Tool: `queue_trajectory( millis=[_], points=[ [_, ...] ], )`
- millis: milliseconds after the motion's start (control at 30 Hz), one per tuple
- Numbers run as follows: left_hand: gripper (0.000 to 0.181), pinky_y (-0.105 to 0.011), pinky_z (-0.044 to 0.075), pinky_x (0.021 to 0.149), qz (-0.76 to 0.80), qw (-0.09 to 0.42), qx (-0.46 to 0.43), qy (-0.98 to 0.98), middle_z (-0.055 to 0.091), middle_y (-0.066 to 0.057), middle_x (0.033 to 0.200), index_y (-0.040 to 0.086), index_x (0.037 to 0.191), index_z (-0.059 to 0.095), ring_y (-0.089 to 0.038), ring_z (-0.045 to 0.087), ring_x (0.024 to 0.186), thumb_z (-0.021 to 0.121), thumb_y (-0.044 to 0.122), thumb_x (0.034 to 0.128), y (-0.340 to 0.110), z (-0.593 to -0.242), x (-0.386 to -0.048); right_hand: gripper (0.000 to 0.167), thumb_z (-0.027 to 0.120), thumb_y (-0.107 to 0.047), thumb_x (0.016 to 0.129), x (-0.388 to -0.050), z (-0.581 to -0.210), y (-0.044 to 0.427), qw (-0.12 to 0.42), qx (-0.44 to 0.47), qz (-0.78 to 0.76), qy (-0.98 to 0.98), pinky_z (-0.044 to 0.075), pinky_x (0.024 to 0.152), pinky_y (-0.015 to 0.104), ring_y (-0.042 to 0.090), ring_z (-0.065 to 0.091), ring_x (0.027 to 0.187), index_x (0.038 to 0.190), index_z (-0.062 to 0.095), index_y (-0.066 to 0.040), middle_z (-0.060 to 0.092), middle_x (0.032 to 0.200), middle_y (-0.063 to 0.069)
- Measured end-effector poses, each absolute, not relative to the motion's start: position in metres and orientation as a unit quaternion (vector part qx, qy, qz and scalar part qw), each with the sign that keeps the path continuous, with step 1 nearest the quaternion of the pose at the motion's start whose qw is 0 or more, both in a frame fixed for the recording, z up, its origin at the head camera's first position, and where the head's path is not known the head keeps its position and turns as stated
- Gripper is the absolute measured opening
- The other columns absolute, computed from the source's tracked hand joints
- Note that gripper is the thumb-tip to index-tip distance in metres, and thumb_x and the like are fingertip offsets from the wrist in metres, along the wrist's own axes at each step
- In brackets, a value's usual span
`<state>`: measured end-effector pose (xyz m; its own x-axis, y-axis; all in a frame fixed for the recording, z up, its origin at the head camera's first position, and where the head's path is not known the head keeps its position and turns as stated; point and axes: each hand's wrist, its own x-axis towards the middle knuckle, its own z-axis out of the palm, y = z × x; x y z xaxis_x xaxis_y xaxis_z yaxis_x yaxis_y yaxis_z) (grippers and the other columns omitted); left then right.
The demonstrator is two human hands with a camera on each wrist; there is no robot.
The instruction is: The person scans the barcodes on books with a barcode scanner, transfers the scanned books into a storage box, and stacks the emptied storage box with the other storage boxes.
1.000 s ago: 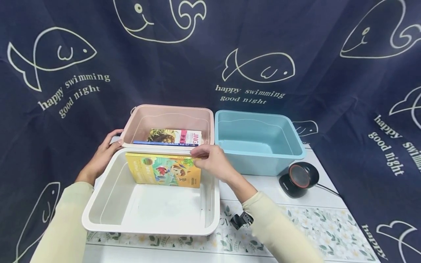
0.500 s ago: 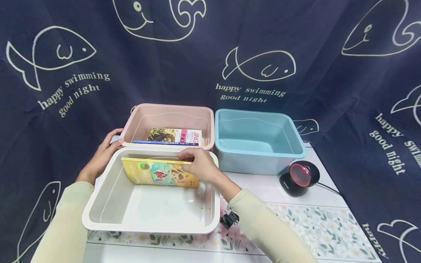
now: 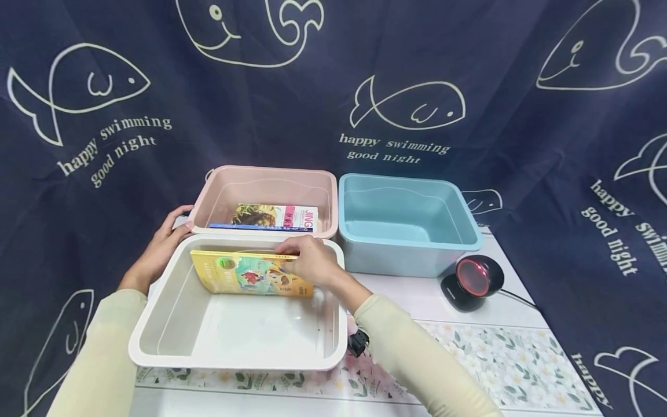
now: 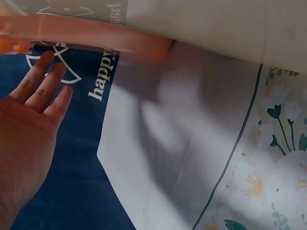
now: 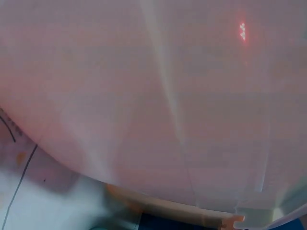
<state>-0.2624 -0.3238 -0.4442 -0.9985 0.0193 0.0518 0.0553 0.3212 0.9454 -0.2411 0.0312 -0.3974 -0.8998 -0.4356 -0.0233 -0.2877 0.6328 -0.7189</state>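
A yellow picture book stands on its long edge against the far wall inside the white bin. My right hand pinches its top edge near the right end. The right wrist view shows only the bin's wall, with neither hand nor book. My left hand rests at the left corner of the pink bin, behind the white bin. In the left wrist view its fingers are extended beside the pink rim. Inside the pink bin lie a book with a printed cover and a blue-spined one.
At the back right stands a blue bin. In front of it is a black desktop scanner with a glowing red ring and a cable. A flower-printed strip crosses the white tabletop. A dark fish-patterned curtain hangs behind.
My right hand has shifted left and slightly down along the book's top edge, and the book's top has tipped toward me. The scanner's ring has lit red. My left hand has stayed put.
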Motion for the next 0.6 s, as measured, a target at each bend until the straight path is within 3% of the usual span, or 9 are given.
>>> queue_trajectory(
  millis=[200,367,600],
  points=[
    [0.05,-0.013,0.051,0.077,-0.575,0.013,-0.026,-0.818,0.066,0.03,0.097,0.03,0.159,0.034,0.01,0.063,0.09,0.047,0.033,0.1105,-0.33,-0.452,-0.268,0.019,0.078,-0.016,0.09,-0.239,-0.396,0.03,0.071,-0.198,-0.363,0.908,0.052,0.085,0.035,0.006,0.071,0.095,0.106,0.082,-0.025,0.081,0.104,-0.008],
    [0.052,-0.015,0.052,0.076,-0.568,0.014,-0.032,-0.822,0.067,0.03,0.097,0.027,0.161,0.03,0.009,0.064,0.09,0.046,0.034,0.111,-0.332,-0.456,-0.271,0.018,0.076,-0.014,0.091,-0.233,-0.389,0.036,0.061,-0.212,-0.392,0.893,0.054,0.08,0.03,0.006,0.07,0.087,0.107,0.083,-0.022,0.081,0.1,-0.005],
    [0.055,-0.019,0.054,0.075,-0.552,0.004,-0.026,-0.833,0.063,0.026,0.105,0.031,0.161,0.029,0.007,0.062,0.091,0.046,0.041,0.1098,-0.331,-0.452,-0.27,0.023,0.077,-0.008,0.089,-0.223,-0.364,0.046,0.026,-0.221,-0.454,0.863,0.057,0.082,0.026,0.009,0.072,0.089,0.112,0.081,-0.012,0.08,0.112,0.006]
  ],
)
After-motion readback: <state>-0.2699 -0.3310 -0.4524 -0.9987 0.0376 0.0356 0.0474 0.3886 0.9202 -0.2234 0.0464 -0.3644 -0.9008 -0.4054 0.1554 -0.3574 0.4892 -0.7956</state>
